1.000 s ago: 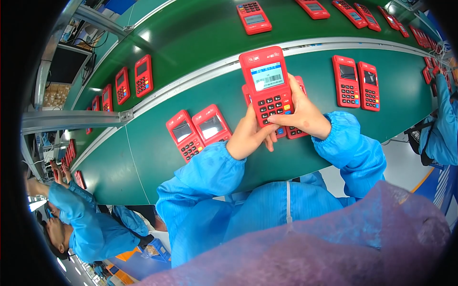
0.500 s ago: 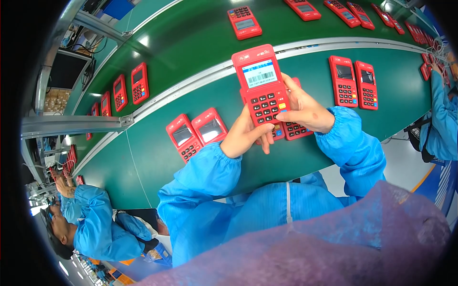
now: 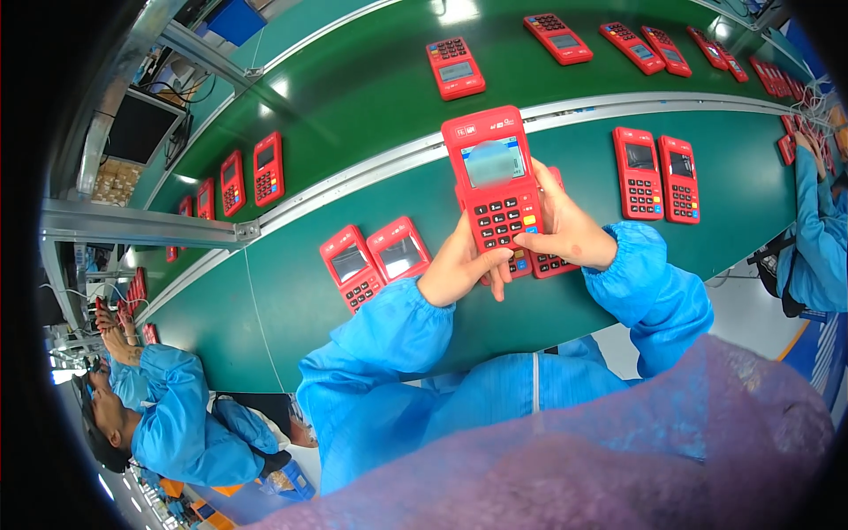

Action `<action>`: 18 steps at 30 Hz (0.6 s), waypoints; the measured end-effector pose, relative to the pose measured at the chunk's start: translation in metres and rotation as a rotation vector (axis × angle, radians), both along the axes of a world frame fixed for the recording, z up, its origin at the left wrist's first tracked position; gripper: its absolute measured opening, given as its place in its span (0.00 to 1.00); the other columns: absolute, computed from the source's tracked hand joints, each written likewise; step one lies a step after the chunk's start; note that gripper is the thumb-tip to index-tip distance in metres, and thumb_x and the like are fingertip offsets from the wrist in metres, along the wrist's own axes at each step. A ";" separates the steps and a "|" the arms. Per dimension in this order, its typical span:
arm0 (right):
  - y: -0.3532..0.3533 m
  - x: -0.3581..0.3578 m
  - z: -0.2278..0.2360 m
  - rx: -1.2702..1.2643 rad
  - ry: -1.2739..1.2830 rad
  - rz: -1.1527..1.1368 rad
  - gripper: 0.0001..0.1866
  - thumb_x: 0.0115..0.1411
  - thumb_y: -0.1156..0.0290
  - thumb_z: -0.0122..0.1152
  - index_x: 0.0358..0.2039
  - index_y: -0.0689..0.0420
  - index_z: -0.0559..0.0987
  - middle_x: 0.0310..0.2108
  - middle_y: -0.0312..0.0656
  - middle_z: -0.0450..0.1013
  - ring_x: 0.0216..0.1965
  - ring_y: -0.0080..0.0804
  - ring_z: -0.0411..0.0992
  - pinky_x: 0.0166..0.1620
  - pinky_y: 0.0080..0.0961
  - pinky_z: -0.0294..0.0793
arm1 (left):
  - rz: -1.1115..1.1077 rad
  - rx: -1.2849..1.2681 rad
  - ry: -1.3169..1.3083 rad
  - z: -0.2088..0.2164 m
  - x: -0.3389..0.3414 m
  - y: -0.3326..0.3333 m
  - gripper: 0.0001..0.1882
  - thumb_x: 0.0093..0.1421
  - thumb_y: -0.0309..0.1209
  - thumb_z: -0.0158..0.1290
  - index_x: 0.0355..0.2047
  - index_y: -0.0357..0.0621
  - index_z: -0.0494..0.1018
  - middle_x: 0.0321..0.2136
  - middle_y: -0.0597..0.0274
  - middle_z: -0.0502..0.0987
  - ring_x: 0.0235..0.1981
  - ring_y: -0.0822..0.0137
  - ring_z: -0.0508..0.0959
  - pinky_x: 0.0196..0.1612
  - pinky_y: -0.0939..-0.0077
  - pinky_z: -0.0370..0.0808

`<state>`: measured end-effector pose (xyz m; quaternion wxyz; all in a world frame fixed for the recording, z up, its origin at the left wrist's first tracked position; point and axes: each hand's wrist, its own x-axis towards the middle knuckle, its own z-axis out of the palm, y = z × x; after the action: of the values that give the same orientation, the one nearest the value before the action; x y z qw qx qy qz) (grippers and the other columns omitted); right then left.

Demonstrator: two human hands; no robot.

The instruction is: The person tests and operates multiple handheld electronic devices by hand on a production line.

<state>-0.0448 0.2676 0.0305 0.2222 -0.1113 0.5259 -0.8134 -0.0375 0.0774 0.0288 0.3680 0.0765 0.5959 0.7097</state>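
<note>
I hold a red card payment terminal (image 3: 493, 181) above the green table, with its screen and keypad facing up. My left hand (image 3: 458, 263) grips its lower left side, thumb along the bottom edge. Around the right side wraps my right hand (image 3: 572, 228), its thumb on the lower right keys. The lit screen has a blue strip at its top and a blurred grey-teal area. Under my hands lie two more terminals, including a right one (image 3: 552, 263), both mostly hidden.
Two terminals (image 3: 399, 250) lie to the left and another pair (image 3: 638, 175) to the right. Beyond a metal rail (image 3: 353, 166), a green conveyor belt (image 3: 353, 106) carries several terminals. A metal frame bar (image 3: 141, 225) juts in at left. Co-workers (image 3: 190, 415) sit on both sides.
The held terminal's screen showed a barcode on white before; now that area is a blurred grey-teal. The whole scene sits slightly lower in view. My grip stays the same.
</note>
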 end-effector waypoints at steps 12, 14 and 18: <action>0.004 -0.005 -0.001 -0.035 0.060 -0.009 0.49 0.48 0.89 0.54 0.64 0.53 0.38 0.55 0.48 0.58 0.53 0.34 0.65 0.49 0.28 0.71 | -0.042 0.003 0.012 -0.001 -0.008 0.003 0.32 0.61 0.22 0.44 0.61 0.49 0.40 0.26 0.57 0.73 0.19 0.67 0.77 0.21 0.81 0.70; 0.004 -0.006 0.003 -0.011 -0.028 0.055 0.49 0.50 0.86 0.56 0.64 0.53 0.36 0.55 0.47 0.59 0.52 0.34 0.65 0.51 0.32 0.69 | -0.040 0.041 0.107 -0.002 -0.009 0.000 0.33 0.60 0.21 0.44 0.61 0.48 0.41 0.36 0.52 0.73 0.28 0.65 0.78 0.29 0.78 0.75; 0.002 -0.002 -0.001 -0.030 -0.001 0.038 0.47 0.52 0.83 0.57 0.64 0.52 0.38 0.52 0.46 0.61 0.45 0.32 0.69 0.43 0.29 0.73 | 0.085 0.180 0.167 -0.009 -0.003 0.004 0.34 0.58 0.19 0.46 0.61 0.45 0.42 0.50 0.50 0.66 0.42 0.60 0.76 0.42 0.70 0.76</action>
<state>-0.0469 0.2697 0.0296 0.2362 -0.1240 0.5111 -0.8171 -0.0409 0.0812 0.0201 0.2784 0.1426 0.5611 0.7664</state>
